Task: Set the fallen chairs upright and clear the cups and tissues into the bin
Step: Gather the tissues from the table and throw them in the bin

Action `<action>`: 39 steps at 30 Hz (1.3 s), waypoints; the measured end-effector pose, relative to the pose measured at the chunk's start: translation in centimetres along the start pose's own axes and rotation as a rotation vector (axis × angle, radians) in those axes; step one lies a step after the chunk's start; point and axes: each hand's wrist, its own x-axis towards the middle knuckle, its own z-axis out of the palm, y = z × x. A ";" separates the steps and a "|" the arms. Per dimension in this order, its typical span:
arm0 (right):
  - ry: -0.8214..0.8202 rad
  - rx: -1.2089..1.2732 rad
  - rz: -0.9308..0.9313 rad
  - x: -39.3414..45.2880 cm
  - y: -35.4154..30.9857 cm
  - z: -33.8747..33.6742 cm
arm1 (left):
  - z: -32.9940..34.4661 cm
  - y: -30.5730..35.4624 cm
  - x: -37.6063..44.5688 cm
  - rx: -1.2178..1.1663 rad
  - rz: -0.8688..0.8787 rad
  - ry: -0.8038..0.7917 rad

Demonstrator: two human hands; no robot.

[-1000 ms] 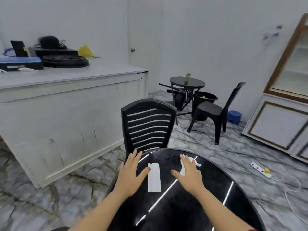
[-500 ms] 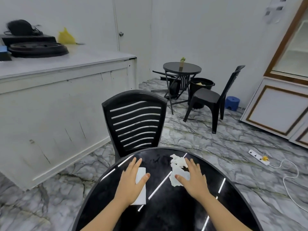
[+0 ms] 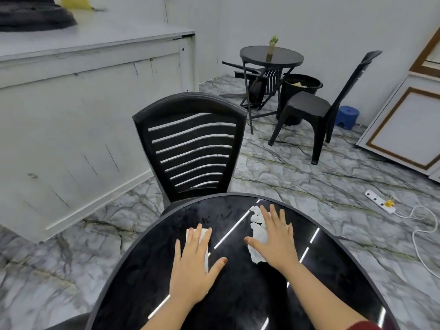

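Note:
On the glossy black round table (image 3: 238, 294) my left hand (image 3: 192, 265) lies flat with straight fingers on a folded white tissue (image 3: 206, 256). My right hand (image 3: 276, 239) lies flat on a crumpled white tissue (image 3: 256, 241). A black slatted chair (image 3: 190, 146) stands upright at the table's far side. Further back, a second black chair (image 3: 314, 108) stands upright by a small round table (image 3: 271, 55). Under that table a fallen chair (image 3: 252, 77) lies on its side. A black bin (image 3: 300, 89) with something yellow inside stands behind the second chair.
A long white counter (image 3: 83, 91) runs along the left. A blue stool (image 3: 346, 116) sits by the far wall. A white power strip (image 3: 378, 201) with a cable lies on the marble floor at the right. White cabinet doors (image 3: 409, 129) stand at the right.
Both hands came down onto the tissues: the left now covers the folded one, the right the crumpled one. The camera tilted down and moved closer to the table.

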 end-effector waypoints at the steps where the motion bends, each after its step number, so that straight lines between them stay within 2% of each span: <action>1: -0.010 -0.012 -0.010 0.4 0.1 0.3 | 0.2 0.0 0.1 0.031 0.004 0.008; 10: 0.017 -0.114 -0.085 1.1 0.8 2.7 | 0.6 0.1 0.6 0.083 -0.042 -0.012; 17: 0.003 0.086 -0.060 -2.3 -1.2 2.7 | 0.0 0.3 0.5 -0.047 -0.058 0.009; 24: -0.014 0.228 -0.052 -7.3 -3.1 3.6 | -0.6 0.2 -0.8 -0.328 -0.048 0.057; 30: 0.030 0.401 -0.047 -10.1 -4.4 4.2 | -1.3 -0.2 -4.1 -0.547 -0.129 0.103; 35: 0.007 0.625 -0.021 -11.9 -7.5 5.7 | -2.9 -2.0 -7.2 -0.566 -0.206 0.166; 39: -0.070 0.687 -0.136 -13.0 -12.5 6.9 | -6.1 -5.3 -9.4 -0.526 -0.298 0.248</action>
